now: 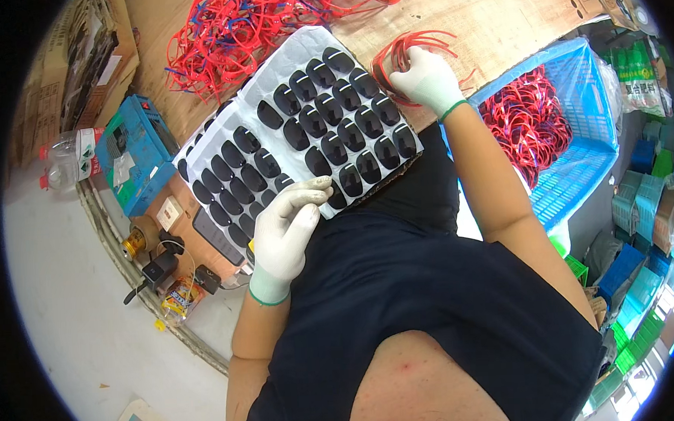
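Note:
My left hand (287, 229), in a white knitted glove with a green cuff, hovers at the near edge of a paper-lined tray (283, 149). Its fingers reach over the corner beside a dark lens (350, 180), thumb apart from them. Rows of dark sunglass lenses (312, 121) lie on the white paper. Farther right, my gloved right hand (427, 78) closes around a bunch of red glasses frames (398, 61) on the wooden table. The palm hides part of the bunch.
A tangled heap of red and blue frames (243, 38) covers the table's far side. At right stands a blue crate (587, 166) with more red frames (527, 123). On the left are a blue box-shaped device (135, 155), a plastic bottle (64, 162), a phone (218, 237) and cardboard (82, 63).

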`<state>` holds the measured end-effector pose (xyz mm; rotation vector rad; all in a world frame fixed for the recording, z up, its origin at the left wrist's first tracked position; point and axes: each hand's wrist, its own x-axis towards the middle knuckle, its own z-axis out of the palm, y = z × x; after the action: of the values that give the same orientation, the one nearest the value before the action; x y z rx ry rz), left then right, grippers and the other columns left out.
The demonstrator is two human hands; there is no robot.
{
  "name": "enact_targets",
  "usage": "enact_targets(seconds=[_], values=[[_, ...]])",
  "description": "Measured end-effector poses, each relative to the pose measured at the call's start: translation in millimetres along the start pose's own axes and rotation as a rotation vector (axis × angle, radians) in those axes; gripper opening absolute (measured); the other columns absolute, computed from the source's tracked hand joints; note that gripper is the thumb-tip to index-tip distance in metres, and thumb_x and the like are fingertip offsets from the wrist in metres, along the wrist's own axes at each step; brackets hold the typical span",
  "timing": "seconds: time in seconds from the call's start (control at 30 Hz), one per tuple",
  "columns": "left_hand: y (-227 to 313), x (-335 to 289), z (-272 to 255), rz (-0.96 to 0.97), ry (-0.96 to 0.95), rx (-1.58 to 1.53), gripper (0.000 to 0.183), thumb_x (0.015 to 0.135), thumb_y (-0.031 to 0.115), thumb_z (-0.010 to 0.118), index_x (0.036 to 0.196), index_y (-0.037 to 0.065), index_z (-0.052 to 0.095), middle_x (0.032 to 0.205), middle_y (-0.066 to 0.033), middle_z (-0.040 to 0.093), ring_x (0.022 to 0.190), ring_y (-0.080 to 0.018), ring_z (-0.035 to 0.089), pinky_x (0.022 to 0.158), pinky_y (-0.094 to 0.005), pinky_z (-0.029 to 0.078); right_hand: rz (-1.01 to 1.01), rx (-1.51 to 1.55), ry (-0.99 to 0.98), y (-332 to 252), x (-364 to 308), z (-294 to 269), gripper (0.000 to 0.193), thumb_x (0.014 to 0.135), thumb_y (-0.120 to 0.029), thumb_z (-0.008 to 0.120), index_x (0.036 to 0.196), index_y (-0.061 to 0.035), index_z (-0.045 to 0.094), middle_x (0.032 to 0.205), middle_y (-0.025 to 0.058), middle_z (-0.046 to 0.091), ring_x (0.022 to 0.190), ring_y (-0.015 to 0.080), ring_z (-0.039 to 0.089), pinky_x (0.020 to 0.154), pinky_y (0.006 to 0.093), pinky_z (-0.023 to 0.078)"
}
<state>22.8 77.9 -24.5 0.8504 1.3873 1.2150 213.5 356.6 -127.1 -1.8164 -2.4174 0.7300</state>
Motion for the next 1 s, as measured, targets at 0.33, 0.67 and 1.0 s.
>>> enact_targets(seconds=[0.33,0.67,1.0], values=[[-5,-6,1,-0.004,-0.016,0.000,0.021,0.094,0.008,0.056,0.106,-0.005,0.067,0.124,-0.0194,0.065,0.116,-0.0276,0.064,0.103,-0.0381,0.048,-0.452,0.021,-0.115,18,-5,-39,0.038,0.077,-0.020,0.069,0.110,-0.0036,0.063,0.095,0.0227,0.069,0.091,0.0397,0.068,0.081,0.0444,0.054],[-3,-9,6,0.017,-0.042,0.084,0.022,0.095,0.010,0.055,0.105,-0.005,0.067,0.123,-0.0196,0.065,0.116,-0.0269,0.064,0.103,-0.0375,0.047,-0.739,-0.416,-0.186,33,-6,-34,0.066,0.081,-0.028,0.067,0.140,-0.0096,0.047,0.099,0.0202,0.070,0.093,0.0387,0.068,0.080,0.0462,0.054],[0,-5,20,-0.022,-0.045,0.069,0.022,0.094,0.011,0.055,0.103,-0.005,0.068,0.121,-0.0182,0.067,0.116,-0.0259,0.063,0.105,-0.0388,0.045,-0.535,-0.218,-0.224,28,-4,-26,0.077,0.078,-0.026,0.072,0.144,-0.0028,0.041,0.099,0.0291,0.067,0.097,0.0437,0.066,0.086,0.0465,0.053]])
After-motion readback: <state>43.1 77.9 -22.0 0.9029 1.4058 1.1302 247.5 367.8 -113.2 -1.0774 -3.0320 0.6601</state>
